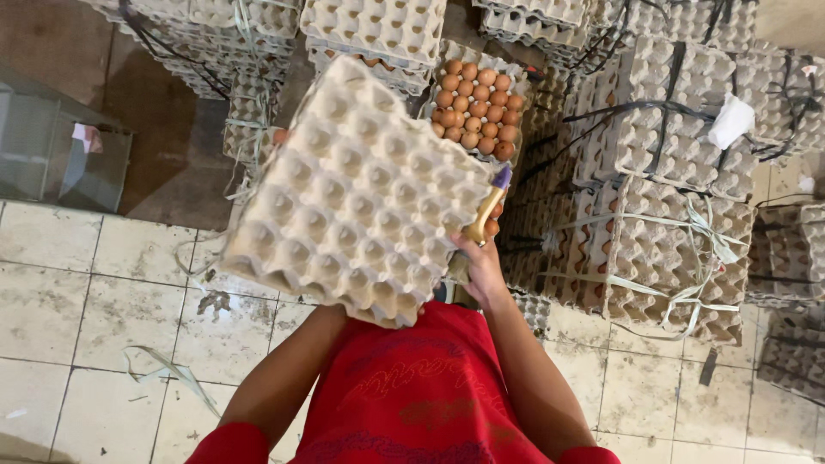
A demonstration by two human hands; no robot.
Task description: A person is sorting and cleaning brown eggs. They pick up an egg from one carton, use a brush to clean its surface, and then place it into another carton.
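Centre frame: empty egg tray [357, 193] tilted, above open eggs [478, 107] | right hand [481, 266] grips tray edge plus knife [488, 206] | left hand hidden under tray, cannot tell.

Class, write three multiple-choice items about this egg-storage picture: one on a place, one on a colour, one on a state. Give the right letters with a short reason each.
1. Where is the open tray of brown eggs?
A. Beyond the lifted tray, on a stack
B. On the tiled floor by the person's feet
C. In the person's right hand

2. What colour is the tip of the tool in the right hand?
A. Green
B. Purple
C. Red

3. How is the stack of cardboard egg trays held in front of the person?
A. Lying flat on the floor
B. Tied with straps
C. Raised and tilted

Answers: 1 A, the eggs show past the lifted stack's far edge. 2 B, the wooden handle ends in purple. 3 C, it is off the floor, slanted; the left hand is hidden under it.
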